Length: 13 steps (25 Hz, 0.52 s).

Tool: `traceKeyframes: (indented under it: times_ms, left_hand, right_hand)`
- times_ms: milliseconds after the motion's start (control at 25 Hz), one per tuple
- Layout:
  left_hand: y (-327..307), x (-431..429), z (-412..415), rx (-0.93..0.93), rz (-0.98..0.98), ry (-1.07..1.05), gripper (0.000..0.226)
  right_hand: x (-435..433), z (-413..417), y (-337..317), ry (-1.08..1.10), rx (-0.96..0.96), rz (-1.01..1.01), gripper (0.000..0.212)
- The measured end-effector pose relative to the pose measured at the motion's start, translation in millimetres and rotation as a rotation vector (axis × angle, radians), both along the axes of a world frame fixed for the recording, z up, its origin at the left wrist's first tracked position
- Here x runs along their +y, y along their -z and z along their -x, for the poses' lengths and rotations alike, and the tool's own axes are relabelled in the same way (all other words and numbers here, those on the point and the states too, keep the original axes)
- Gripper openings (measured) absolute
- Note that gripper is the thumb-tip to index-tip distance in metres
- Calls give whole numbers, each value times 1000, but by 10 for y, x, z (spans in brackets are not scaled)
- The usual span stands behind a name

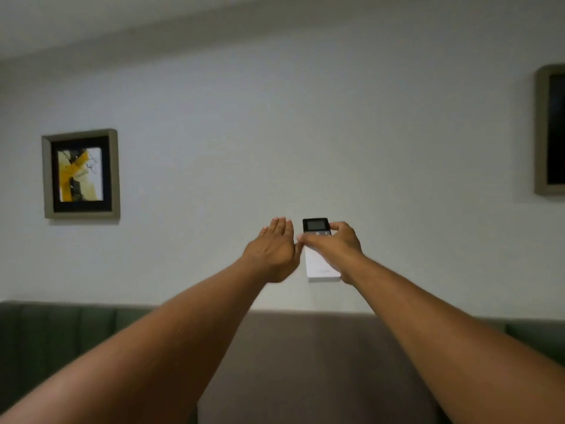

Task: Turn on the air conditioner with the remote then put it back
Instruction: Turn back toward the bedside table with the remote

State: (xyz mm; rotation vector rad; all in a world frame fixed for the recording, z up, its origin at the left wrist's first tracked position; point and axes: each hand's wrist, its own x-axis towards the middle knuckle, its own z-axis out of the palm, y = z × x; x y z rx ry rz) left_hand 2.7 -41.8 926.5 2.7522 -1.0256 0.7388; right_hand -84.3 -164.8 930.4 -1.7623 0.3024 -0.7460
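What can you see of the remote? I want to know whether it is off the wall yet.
The remote is a slim upright rectangle against the pale wall, above the sofa back. Its top part is black with a small greyish screen and small buttons below; the lower body is plain white, seemingly plastic. The right hand grips it across the middle, fingers over its front. The left hand is open beside it, touching the right fingertips. Whether it sits in a wall holder or is lifted free cannot be told.

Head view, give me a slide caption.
Right hand grips a white remote with black screen against the wall; open left hand beside it.
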Motion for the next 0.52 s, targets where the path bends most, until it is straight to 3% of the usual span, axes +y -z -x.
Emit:
traceKeyframes:
  times_ms: [240, 400, 520]
  left_hand:
    - [848, -70, -481, 99, -70, 29, 70]
    - [1928, -120, -843, 194, -93, 76, 69]
    - [3130, -160, -1006, 297, -83, 111, 67]
  right_hand:
    - [5, -364, 789, 14, 67, -45, 71]
    - [-83, -779, 1936, 72, 158, -89, 69]
    - [-129, -996, 3071, 106, 232, -101, 69]
